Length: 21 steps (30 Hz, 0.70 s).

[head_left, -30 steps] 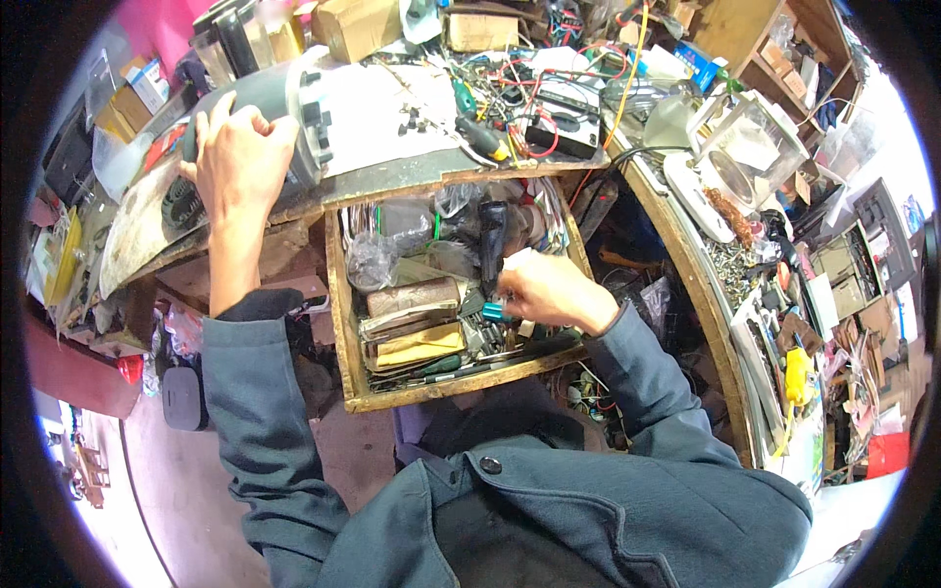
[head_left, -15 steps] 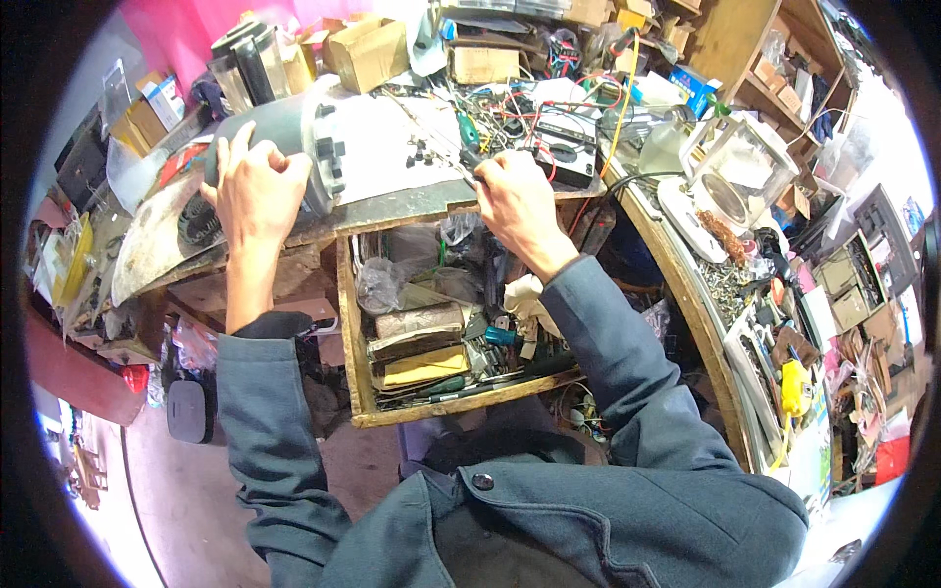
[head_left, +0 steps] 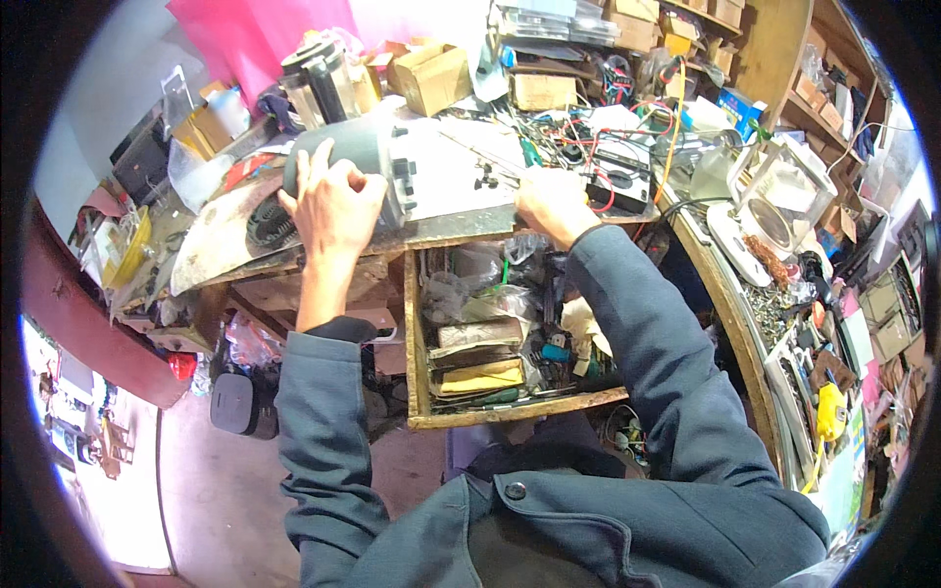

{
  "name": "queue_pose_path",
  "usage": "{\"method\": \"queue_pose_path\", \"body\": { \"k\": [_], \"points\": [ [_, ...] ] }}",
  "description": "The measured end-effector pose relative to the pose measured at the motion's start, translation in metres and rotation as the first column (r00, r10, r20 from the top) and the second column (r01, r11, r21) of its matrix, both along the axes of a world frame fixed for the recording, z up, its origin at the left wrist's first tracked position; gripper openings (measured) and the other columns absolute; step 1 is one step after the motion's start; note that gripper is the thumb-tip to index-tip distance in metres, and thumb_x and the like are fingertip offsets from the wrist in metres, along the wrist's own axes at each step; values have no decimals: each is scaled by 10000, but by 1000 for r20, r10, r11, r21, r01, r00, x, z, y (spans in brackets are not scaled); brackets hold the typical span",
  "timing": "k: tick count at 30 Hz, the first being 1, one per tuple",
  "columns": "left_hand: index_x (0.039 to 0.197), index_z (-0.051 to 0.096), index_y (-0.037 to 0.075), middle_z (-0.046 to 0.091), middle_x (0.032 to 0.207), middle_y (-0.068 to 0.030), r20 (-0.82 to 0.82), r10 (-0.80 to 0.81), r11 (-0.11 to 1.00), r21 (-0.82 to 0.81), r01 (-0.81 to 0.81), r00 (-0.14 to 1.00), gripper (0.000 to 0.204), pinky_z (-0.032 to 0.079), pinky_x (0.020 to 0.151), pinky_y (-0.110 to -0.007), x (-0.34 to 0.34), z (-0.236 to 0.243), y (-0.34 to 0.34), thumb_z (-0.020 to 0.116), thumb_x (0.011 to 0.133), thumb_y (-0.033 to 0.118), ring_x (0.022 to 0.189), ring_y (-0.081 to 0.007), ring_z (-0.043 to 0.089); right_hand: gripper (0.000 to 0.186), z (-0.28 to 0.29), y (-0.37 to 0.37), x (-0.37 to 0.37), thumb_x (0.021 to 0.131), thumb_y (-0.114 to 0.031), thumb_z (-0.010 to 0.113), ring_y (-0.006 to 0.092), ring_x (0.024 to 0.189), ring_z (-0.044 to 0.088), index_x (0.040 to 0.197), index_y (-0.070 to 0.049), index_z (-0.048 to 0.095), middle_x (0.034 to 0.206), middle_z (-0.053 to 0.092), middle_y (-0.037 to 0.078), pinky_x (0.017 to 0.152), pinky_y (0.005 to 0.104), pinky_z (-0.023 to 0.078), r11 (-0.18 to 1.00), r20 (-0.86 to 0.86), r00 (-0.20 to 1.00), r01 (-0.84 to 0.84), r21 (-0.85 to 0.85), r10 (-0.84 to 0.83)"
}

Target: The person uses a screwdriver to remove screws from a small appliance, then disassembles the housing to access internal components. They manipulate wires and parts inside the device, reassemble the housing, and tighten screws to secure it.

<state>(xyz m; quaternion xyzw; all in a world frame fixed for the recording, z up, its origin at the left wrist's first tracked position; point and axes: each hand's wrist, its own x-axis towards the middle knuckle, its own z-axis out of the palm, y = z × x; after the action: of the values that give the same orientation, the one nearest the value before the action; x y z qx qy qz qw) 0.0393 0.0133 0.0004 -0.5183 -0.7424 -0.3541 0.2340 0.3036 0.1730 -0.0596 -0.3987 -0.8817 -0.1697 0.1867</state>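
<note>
A grey cylindrical appliance housing (head_left: 361, 142) lies on its side on the bench, its end with black feet turned to the right. My left hand (head_left: 335, 211) grips it from the near side, some fingers stretched over its curved wall, thumb and forefinger curled close together. To the right, my right hand (head_left: 554, 204) is closed at the bench edge. From its fingers a thin metal screwdriver shaft (head_left: 498, 165) seems to run up and left; its handle is hidden. Several small black parts (head_left: 484, 181) lie on the white sheet (head_left: 441, 162) between my hands.
An open wooden drawer (head_left: 520, 407) full of bags and tools juts out below the bench. Behind are tangled cables, a black-and-white device (head_left: 624, 176), a cardboard box (head_left: 431, 80) and clear jars (head_left: 319, 78). A clear-walled appliance (head_left: 784, 191) stands on the right-hand bench.
The whole view has shifted, so the scene sits further right. My right hand has come somewhat left, nearer the small black parts and the housing. My left hand stays on the housing.
</note>
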Motion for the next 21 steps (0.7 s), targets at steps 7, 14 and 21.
{"method": "queue_pose_path", "body": {
  "k": [7,14,21],
  "points": [
    [793,770,103,546,1526,-148,75,-56,998,-37,58,996,271,251,1143,-715,-5,13,6,708,767,366,1448,-337,453,233,-2,29,24,960,-215,557,361,791,683,1004,-36,699,848,691,171,723,481,550,983,-208,973,-61,171,96],
    [800,721,74,675,1342,-160,117,-81,995,-49,87,990,313,473,1027,-519,-35,19,16,745,722,376,1242,-353,625,417,39,-34,-15,1050,-397,557,138,846,604,965,-17,707,930,709,56,797,321,482,584,-970,242,-792,-179,32],
    [810,697,34,608,1426,-221,308,-200,968,-86,236,930,260,432,1060,-411,-44,29,23,775,739,271,1286,-312,593,221,39,-73,-60,993,-209,588,353,922,647,1057,1,610,992,613,186,823,451,542,829,-507,722,-559,-26,471]
  ]
}}
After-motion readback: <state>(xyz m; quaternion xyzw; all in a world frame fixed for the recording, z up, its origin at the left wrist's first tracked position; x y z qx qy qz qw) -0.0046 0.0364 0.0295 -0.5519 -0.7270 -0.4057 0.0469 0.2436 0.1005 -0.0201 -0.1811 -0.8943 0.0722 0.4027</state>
